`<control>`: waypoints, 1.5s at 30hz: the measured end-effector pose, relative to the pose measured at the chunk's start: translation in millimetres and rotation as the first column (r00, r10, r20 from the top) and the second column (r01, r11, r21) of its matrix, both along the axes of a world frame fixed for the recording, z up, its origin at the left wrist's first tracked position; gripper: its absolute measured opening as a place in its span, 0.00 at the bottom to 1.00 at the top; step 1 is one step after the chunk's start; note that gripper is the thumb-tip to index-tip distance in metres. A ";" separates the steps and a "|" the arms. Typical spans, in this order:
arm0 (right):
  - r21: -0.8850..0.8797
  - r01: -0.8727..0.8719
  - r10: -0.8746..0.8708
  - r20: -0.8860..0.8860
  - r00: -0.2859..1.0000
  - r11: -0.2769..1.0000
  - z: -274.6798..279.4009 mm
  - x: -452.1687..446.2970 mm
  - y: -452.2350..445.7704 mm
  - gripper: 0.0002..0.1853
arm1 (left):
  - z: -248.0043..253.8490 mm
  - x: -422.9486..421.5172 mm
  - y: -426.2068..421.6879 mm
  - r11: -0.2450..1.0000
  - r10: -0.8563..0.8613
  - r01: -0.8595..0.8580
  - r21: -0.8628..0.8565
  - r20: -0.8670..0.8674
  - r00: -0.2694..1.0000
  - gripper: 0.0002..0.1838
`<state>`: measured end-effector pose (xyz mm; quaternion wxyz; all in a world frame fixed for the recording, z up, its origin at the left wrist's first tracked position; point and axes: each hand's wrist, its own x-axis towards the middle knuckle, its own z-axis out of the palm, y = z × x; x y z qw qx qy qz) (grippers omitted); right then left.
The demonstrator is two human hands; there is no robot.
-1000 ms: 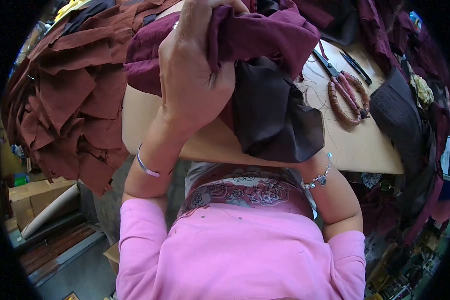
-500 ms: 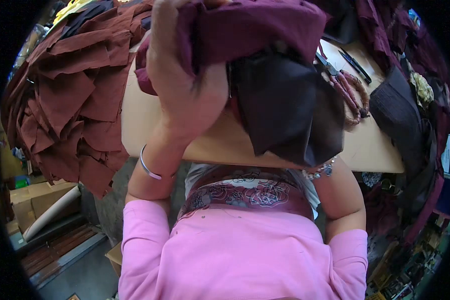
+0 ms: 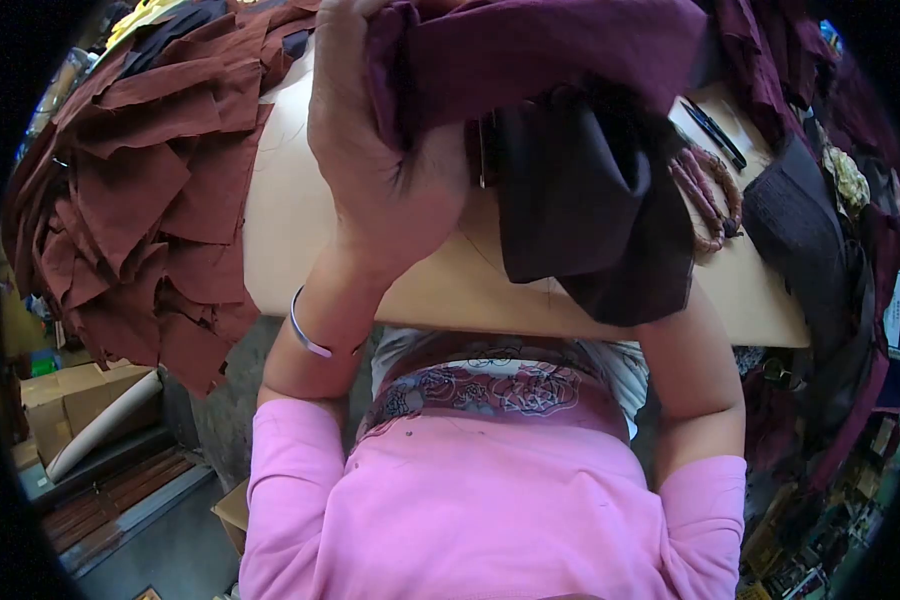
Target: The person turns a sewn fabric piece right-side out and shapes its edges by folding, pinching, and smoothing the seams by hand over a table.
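Observation:
My left hand (image 3: pixel 395 195), a metal bangle on its forearm, is raised above the table and closed on a purple cloth (image 3: pixel 550 60). The cloth stretches right from my fingers along the top of the view. Below it hangs a dark, nearly black cloth (image 3: pixel 580 200) with loose folds, its lower edge over the table's near side. My right forearm reaches up behind this dark cloth, which hides my right hand and its fingers. Whether the dark and purple cloths are joined, I cannot tell.
A thick pile of rust-brown cut cloth pieces (image 3: pixel 150 190) covers the left of the table (image 3: pixel 300 240). On the right lie a black pen (image 3: pixel 712 130), scissors with wrapped handles (image 3: pixel 710 195) and a dark textured cloth (image 3: pixel 800 210). Cardboard boxes (image 3: pixel 80 400) stand lower left.
The purple cloth has moved right, and the dark cloth has shifted slightly, now covering the scissors' blades. My left hand has moved a little right, still gripping. My right forearm has shifted slightly right.

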<state>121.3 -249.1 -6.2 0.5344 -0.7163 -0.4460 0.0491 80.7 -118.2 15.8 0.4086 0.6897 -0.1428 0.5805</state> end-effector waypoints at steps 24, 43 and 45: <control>0.075 -0.066 0.083 -0.251 0.964 0.995 2.2 28.0 19.8 0.14 | -3.8 1.1 26.6 0.926 -0.290 0.239 -0.291 -0.148 0.945 0.14; 0.388 -0.133 0.366 -0.626 0.688 0.912 -4.0 16.4 9.8 0.13 | -7.4 -2.3 45.2 0.788 -0.377 0.309 -0.532 -0.021 0.926 0.22; 0.390 -0.104 0.350 -0.640 0.684 0.915 -5.7 22.0 13.9 0.13 | -18.0 -2.0 46.7 0.791 -0.325 0.195 -0.580 -0.128 0.937 0.23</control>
